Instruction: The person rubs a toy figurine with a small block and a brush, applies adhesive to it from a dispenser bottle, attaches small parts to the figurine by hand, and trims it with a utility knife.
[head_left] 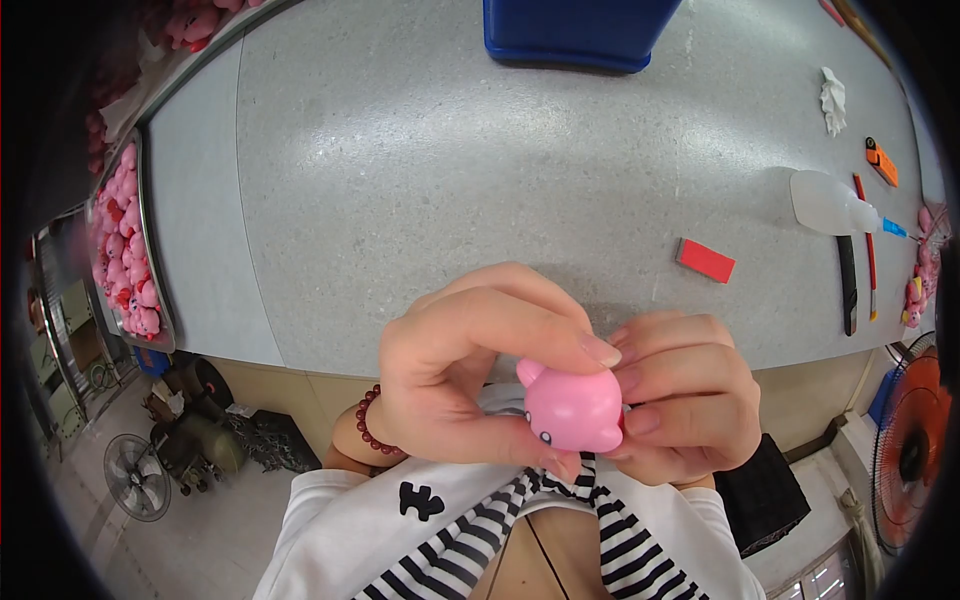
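Note:
A small round pink figurine [572, 410] with dark eyes is held up over the table's near edge. My left hand [455, 345] is closed on it, the index finger along its top and the thumb beneath. A dark red bead bracelet [368, 428] circles that wrist. My right hand [695, 395] has its fingers curled against the figurine's right side, where a bit of red shows between the fingertips. Most of that side is hidden. Beyond my right hand, a red block [706, 261] with a grey side lies on the table.
A blue bin [575, 45] stands at the far edge of the grey table [420, 170]. On the right lie a squeeze bottle [825, 203], a black-handled tool [848, 290], a red brush [871, 270], an orange cutter [881, 162] and crumpled tissue [832, 102]. A tray [160, 260] of pink figurines is left.

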